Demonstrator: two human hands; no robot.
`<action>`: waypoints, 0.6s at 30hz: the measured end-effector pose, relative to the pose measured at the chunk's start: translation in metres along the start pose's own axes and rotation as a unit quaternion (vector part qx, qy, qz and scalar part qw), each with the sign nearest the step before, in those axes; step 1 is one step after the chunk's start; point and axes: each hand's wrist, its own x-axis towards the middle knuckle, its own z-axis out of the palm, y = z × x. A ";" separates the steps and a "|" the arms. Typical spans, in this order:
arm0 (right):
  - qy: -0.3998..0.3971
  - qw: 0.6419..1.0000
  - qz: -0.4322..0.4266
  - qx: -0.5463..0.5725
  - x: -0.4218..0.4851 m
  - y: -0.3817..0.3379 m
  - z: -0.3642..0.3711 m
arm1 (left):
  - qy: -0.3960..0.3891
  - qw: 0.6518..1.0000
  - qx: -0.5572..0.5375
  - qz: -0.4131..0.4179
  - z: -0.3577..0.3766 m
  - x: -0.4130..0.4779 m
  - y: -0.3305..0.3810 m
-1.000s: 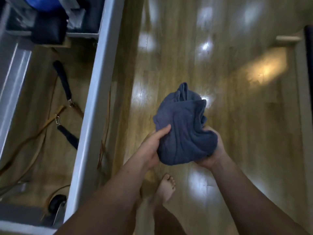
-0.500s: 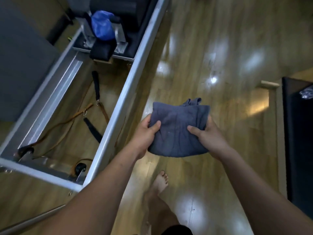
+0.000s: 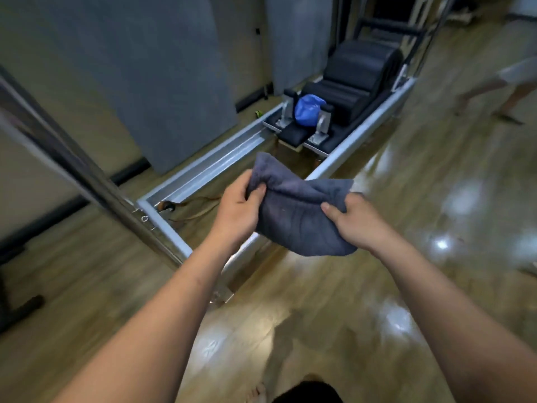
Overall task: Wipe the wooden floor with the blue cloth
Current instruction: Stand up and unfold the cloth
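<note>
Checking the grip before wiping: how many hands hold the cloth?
2. The left hand grips the cloth at its upper left; the right hand pinches its right side.

Shiny wooden floor (image 3: 392, 286) all around, with white spots of light on the right side. On the left, a pale wall (image 3: 72, 91) with a dark strip (image 3: 128, 173) along the bottom. Two big grey boards (image 3: 162, 82) against that wall. In the middle, a long metal frame (image 3: 357, 136) low on the floor, stretching from near to far. Black pads (image 3: 363, 68) at its far end, with a blue bag (image 3: 308, 110) on the near side. Near left, a slanted metal pole (image 3: 72, 167).
</note>
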 end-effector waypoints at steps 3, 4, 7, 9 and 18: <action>-0.005 0.992 -0.082 -0.094 -0.002 -0.050 -0.011 | 0.070 0.998 0.004 0.008 -0.034 -0.012 0.028; -0.008 0.990 -0.117 -0.076 -0.003 -0.065 -0.015 | 0.090 0.996 -0.001 0.005 -0.045 -0.017 0.038; -0.074 0.982 -0.161 0.064 -0.008 -0.107 -0.015 | 0.145 0.989 -0.013 -0.035 -0.079 -0.034 0.067; -0.124 0.967 -0.174 0.136 -0.014 -0.131 0.002 | 0.195 0.979 -0.012 -0.055 -0.109 -0.052 0.085; -0.400 0.845 -0.075 0.347 -0.087 -0.259 0.127 | 0.098 0.940 -0.178 -0.276 -0.223 -0.228 0.058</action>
